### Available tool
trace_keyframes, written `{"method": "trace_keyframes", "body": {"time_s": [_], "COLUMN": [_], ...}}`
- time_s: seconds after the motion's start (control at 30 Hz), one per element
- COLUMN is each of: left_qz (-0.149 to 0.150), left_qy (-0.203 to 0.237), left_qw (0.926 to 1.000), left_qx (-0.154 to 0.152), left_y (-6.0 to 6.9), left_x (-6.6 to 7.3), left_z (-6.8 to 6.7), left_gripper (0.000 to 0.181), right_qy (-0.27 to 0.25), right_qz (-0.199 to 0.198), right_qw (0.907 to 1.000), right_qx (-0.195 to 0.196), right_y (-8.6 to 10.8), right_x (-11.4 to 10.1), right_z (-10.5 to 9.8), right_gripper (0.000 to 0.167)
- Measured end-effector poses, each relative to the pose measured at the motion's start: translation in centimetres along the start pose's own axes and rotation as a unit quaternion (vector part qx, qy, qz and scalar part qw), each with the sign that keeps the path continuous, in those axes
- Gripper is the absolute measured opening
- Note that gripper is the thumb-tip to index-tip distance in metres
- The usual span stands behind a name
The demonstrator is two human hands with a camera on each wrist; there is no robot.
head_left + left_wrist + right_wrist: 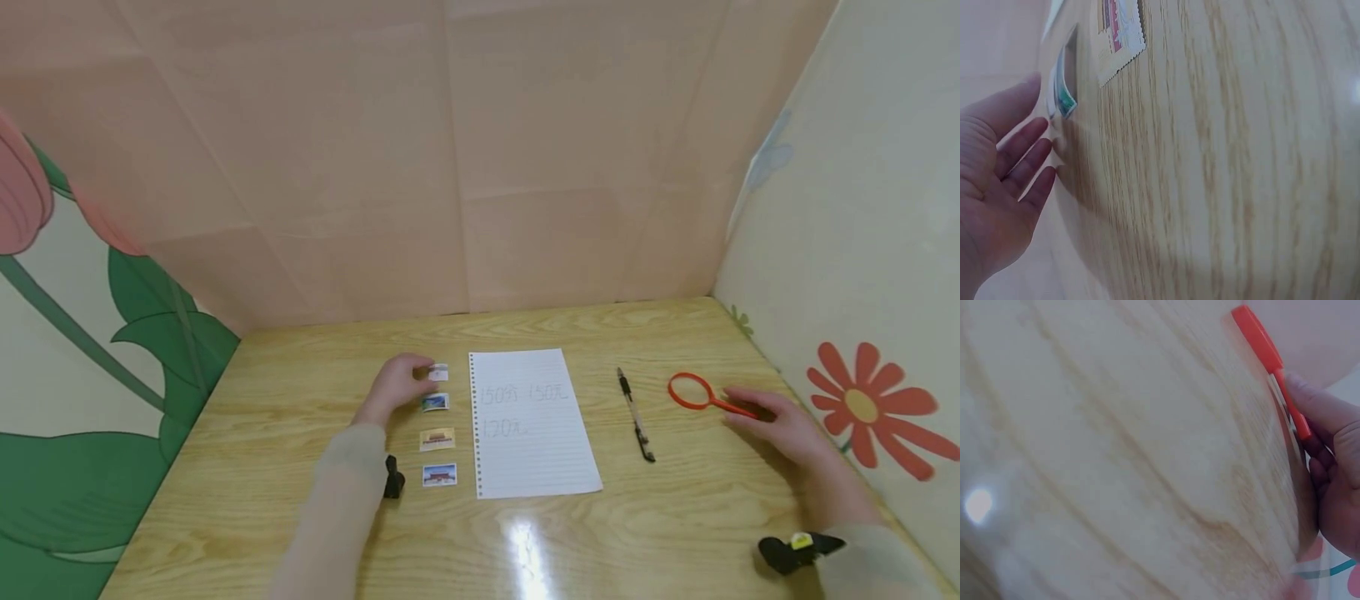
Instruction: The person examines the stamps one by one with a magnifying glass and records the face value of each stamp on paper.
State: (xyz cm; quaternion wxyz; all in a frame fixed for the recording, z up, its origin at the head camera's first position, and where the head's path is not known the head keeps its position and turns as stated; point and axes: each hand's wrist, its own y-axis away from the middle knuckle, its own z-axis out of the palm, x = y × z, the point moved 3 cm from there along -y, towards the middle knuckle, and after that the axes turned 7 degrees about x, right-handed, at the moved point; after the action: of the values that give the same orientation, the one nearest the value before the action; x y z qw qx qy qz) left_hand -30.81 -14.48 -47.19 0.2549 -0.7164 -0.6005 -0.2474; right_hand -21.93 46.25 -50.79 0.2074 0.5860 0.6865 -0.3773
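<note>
In the head view my left hand [395, 385] is at the left edge of the farthest stamp [439, 373], its thumb and forefinger beside it. The left wrist view shows the left hand [1007, 169] with thumb apart and fingers fairly straight; the farthest stamp is not clear there. Nearer lie a blue-green stamp [436, 402], slightly curled up, a yellowish stamp [437, 439] and a stamp with a red building [439, 475]. At the right, my right hand [780, 423] holds a red magnifying glass [711, 403] by its handle, pinched between thumb and fingers.
A lined sheet of paper [532, 458] with handwritten figures lies right of the stamps. Between the sheet and the magnifying glass lies a black-and-clear pen [636, 414]. A pink cloth [465, 167] hangs behind the wooden table [675, 533], with patterned walls at both sides.
</note>
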Motion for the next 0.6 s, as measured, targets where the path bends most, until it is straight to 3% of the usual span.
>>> {"method": "trace_keyframes", "body": {"time_s": [0.2, 0.4, 0.6], "left_qz": [-0.004, 0.006, 0.004], "left_qy": [0.002, -0.017, -0.024], "left_qw": [1.0, 0.9997, 0.9993], "left_qx": [0.006, 0.018, 0.028], "left_y": [-0.3, -0.61, -0.78], "left_x": [-0.27, -0.71, -0.97], "left_z": [0.22, 0.45, 0.81], "left_gripper": [0.049, 0.048, 0.046], "right_qy": [0.023, 0.066, 0.076], "right_qz": [-0.019, -0.02, -0.009], "right_qw": [0.9995, 0.9976, 0.9971], "right_qx": [-0.009, -0.004, -0.004], "right_y": [-0.29, -0.54, -0.45], "right_x": [0.13, 0.12, -0.16], "right_z": [-0.27, -0.22, -0.18], "right_gripper": [0.046, 0.045, 0.044]}}
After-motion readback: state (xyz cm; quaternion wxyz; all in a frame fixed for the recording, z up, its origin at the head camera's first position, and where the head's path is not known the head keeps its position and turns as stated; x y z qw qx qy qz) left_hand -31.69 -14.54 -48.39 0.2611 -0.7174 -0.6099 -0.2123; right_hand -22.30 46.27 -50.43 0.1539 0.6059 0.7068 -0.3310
